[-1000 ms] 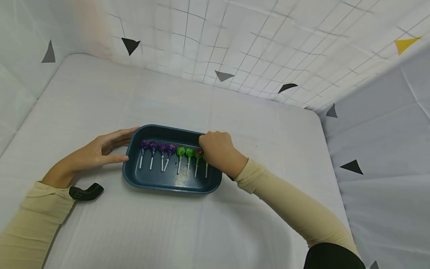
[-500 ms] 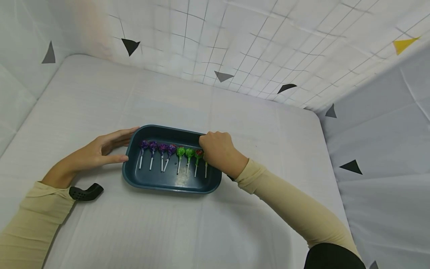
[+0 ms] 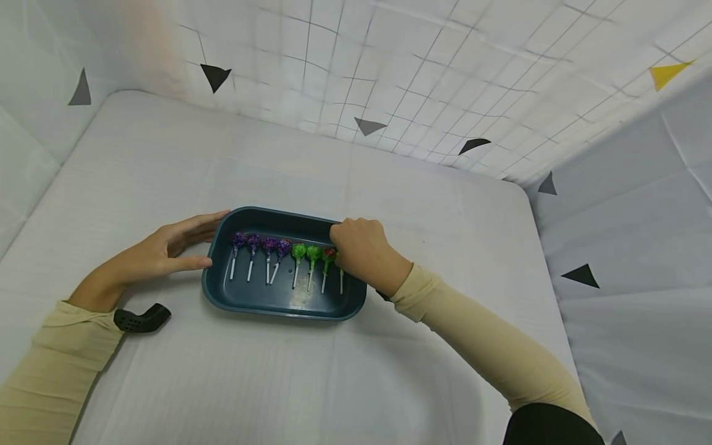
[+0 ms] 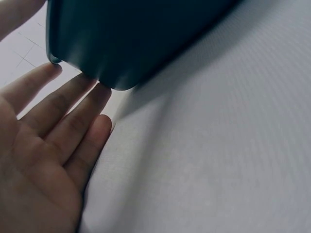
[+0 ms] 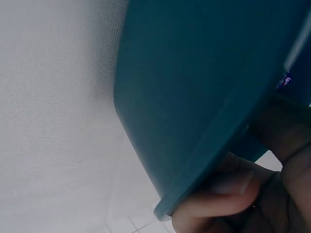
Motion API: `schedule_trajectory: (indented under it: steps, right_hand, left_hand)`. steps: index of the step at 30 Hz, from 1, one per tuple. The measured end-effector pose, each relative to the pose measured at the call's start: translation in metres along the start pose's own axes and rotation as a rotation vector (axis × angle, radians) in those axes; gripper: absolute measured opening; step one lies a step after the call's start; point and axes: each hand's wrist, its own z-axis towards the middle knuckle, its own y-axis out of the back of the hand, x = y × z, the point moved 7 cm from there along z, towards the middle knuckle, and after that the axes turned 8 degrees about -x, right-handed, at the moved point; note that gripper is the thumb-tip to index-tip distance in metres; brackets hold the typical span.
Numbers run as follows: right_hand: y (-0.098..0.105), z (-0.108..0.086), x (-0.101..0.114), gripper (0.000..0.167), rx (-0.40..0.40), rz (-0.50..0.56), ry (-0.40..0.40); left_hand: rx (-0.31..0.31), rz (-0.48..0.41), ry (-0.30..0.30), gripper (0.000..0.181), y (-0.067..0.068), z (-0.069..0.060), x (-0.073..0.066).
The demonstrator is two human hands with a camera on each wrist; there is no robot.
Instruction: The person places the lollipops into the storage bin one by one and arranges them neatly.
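A dark teal rectangular tray lies on the white surface in the head view. A row of lollipops rests inside it: purple-wrapped ones on the left, green-wrapped ones on the right, white sticks toward me. My left hand spreads round the tray's left end, fingers fairly straight; in the left wrist view its fingertips touch or nearly touch the outer wall. With curled fingers, my right hand grips the right end's rim, thumb over the inside. It partly hides the rightmost lollipop.
White cloth covers the table. A white wall with grid lines and dark triangular markers rises behind, with more sheeting on both sides. A black wrist device sits at my left cuff.
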Motion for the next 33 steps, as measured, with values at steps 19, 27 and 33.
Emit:
schedule_trajectory:
  steps: [19,27,33]
  right_hand:
    - [0.0027,-0.0021,-0.0027,0.018,-0.019,0.025,-0.023]
    - [0.0023,-0.0019,-0.0032,0.018,-0.019,0.031,-0.024]
    - [0.0009,-0.0014,-0.0036,0.019,-0.003,0.032,-0.03]
  left_hand:
    - [0.005,0.004,-0.005,0.082,0.0001,0.0,-0.0001]
    - [0.004,0.005,0.0,0.081,0.0001,-0.0002,-0.0003]
    - [0.006,0.0,0.0,0.081,0.0003,-0.0005,-0.0003]
